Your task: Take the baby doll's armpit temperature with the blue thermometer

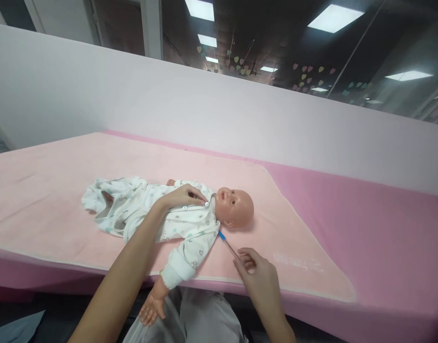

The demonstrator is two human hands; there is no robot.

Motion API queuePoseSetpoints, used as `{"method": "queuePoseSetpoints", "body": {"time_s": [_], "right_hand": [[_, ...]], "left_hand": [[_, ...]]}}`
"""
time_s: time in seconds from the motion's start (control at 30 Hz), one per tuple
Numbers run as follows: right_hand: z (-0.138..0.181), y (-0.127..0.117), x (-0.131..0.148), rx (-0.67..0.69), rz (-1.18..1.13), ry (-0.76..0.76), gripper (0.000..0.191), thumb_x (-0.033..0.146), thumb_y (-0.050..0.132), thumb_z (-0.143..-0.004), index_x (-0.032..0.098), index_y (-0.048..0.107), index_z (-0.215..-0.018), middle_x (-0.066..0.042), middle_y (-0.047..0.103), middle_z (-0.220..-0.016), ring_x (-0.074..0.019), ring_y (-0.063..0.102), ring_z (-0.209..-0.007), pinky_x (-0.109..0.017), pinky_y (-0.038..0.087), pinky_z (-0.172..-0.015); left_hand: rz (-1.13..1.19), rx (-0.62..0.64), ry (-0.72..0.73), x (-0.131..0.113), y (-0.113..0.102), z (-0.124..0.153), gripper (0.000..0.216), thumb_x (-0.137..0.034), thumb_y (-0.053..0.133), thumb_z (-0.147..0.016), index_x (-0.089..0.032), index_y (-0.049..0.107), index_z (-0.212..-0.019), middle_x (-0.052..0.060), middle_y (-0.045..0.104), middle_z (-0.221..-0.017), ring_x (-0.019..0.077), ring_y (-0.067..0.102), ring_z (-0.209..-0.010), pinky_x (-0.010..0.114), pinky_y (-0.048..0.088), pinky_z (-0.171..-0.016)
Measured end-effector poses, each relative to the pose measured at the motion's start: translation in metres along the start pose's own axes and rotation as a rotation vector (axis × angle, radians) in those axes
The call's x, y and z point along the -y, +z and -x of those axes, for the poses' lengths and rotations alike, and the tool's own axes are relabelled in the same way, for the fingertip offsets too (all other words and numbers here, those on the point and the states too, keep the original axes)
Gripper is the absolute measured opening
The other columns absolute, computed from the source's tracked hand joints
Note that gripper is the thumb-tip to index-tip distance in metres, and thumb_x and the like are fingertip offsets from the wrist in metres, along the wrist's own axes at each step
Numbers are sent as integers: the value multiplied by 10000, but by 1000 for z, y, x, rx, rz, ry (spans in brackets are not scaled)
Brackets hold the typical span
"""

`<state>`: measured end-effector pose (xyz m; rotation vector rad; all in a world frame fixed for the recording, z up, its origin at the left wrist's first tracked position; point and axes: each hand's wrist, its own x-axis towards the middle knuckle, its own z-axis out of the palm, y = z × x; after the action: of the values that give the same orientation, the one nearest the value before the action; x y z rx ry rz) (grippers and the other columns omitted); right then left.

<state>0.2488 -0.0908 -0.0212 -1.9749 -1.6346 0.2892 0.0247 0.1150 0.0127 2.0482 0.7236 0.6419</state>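
Observation:
A baby doll (236,207) lies on its back with its head to the right, dressed in a white printed outfit (190,221) with snap buttons. My left hand (185,196) rests over its chest, finger and thumb pinching the front edge of the top near the collar. Between the fingertips of my right hand (256,271) is a thin, see-through stick that looks like a thermometer (229,245). Its blue end points at the doll's near shoulder, close to or touching the sleeve. The doll's near arm (156,300) hangs over the table's front edge.
A peach mat (54,176) lies under the doll on a pink covered surface (383,228). Behind it rises a white low wall (204,109) with dark glass above. My lap in grey trousers (201,319) is below the front edge.

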Motion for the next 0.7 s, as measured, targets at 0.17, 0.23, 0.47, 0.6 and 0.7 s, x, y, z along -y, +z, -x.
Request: {"method": "queuePoseSetpoints", "body": {"time_s": [0.17, 0.23, 0.47, 0.6, 0.7], "right_hand": [[-5, 21, 15, -133, 305, -83, 149, 183, 437, -805, 216, 528, -692, -28, 610, -610, -202, 562, -630, -277, 303, -571], [-10, 31, 19, -152, 356, -110, 146, 158, 422, -801, 213, 512, -701, -30, 595, -605, -198, 550, -619, -277, 283, -572], [-19, 50, 21, -105, 363, -114, 95, 164, 435, -813, 206, 516, -787, -22, 585, -621, -180, 524, -569, -255, 232, -508], [-22, 48, 21, -13, 352, -112, 142, 194, 403, -861, 200, 522, -784, -31, 604, -655, -163, 530, -554, -246, 222, -481], [-27, 38, 25, 52, 354, -102, 224, 233, 366, -898, 194, 538, -760, -37, 600, -629, -160, 539, -539, -244, 216, -467]], "left_hand": [[38, -15, -6, 1, 2, -2, 312, -390, 660, -701, -147, 737, -881, 92, 691, -824, 184, 577, -735, 235, 411, -573], [20, -51, -11, 3, 4, -4, 315, -400, 664, -692, -142, 740, -855, 87, 689, -788, 176, 572, -701, 233, 399, -553], [-26, -59, 10, 5, 9, -9, 265, -387, 682, -670, -148, 739, -771, 69, 677, -729, 155, 537, -647, 230, 366, -545], [-9, -55, -20, 3, 9, -7, 249, -375, 671, -678, -144, 727, -752, 55, 649, -700, 137, 492, -619, 235, 350, -556], [-15, -82, -34, 3, 9, -7, 219, -348, 668, -676, -146, 719, -743, 34, 626, -668, 121, 451, -593, 232, 334, -551]]}}
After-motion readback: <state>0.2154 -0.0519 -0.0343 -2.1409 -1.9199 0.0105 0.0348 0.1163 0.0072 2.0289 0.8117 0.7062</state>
